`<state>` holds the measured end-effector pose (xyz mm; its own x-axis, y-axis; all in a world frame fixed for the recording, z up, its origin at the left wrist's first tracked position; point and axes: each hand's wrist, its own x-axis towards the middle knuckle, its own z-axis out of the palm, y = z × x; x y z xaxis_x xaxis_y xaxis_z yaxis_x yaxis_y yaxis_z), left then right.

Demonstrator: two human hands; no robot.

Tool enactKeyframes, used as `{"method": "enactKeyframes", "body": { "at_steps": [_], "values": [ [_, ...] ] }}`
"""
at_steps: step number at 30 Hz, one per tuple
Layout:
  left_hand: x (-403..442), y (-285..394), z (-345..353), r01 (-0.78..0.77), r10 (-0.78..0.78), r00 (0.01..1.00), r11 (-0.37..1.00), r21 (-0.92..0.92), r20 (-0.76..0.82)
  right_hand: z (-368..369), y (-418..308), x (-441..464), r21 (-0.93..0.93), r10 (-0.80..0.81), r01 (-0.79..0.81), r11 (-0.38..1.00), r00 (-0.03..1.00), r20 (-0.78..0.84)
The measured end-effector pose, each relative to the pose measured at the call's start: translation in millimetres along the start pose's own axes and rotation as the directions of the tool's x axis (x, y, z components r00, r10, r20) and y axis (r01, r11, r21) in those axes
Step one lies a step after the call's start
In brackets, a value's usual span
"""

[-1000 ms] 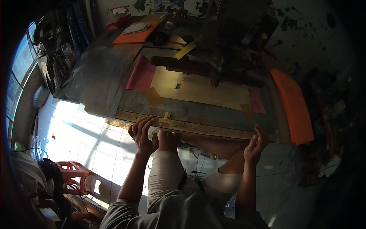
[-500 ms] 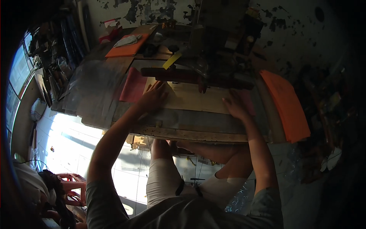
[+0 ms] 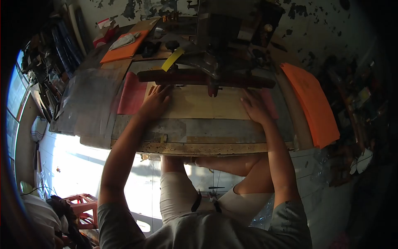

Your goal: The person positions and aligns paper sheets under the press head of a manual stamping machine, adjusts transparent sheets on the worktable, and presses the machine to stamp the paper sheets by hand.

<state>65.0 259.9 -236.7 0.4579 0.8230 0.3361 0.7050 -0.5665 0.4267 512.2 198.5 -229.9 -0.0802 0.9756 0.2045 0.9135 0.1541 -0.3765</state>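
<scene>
A pale yellow sheet (image 3: 203,103) lies flat on the table, with pink-red material (image 3: 132,94) showing at both of its ends. My left hand (image 3: 156,101) rests on the sheet's left end, fingers stretched toward a dark red bar (image 3: 186,77) that spans above its far edge. On the right end lies my right hand (image 3: 255,107), its fingers spread out and pointing away from me. Both hands are open and hold nothing. A yellow strip (image 3: 172,59) hangs at the bar's left part. The fingertips near the bar are in shadow.
Orange sheets are stacked (image 3: 313,103) at the table's right edge. More orange material (image 3: 124,49) lies back left, topped by a crumpled pale cloth (image 3: 124,40). A clear plastic sheet (image 3: 85,103) covers the left side. A red stool (image 3: 83,209) stands on the floor.
The camera view has shifted slightly, so the table appears a little further left. Both hands stay on the ends of the yellow sheet, with only small finger movements.
</scene>
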Motion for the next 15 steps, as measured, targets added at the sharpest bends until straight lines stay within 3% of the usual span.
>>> {"method": "enactKeyframes", "body": {
  "at_steps": [7,15],
  "values": [
    [2,-10,8,0.001,-0.005,0.999,0.996,0.093,0.044,14,16,3,-0.036,-0.129,0.127,0.991,0.988,-0.087],
    [-2,-9,11,-0.003,0.0,1.0,0.992,0.124,0.019,13,16,2,-0.022,-0.143,0.141,0.99,0.986,-0.085]
  ]
}}
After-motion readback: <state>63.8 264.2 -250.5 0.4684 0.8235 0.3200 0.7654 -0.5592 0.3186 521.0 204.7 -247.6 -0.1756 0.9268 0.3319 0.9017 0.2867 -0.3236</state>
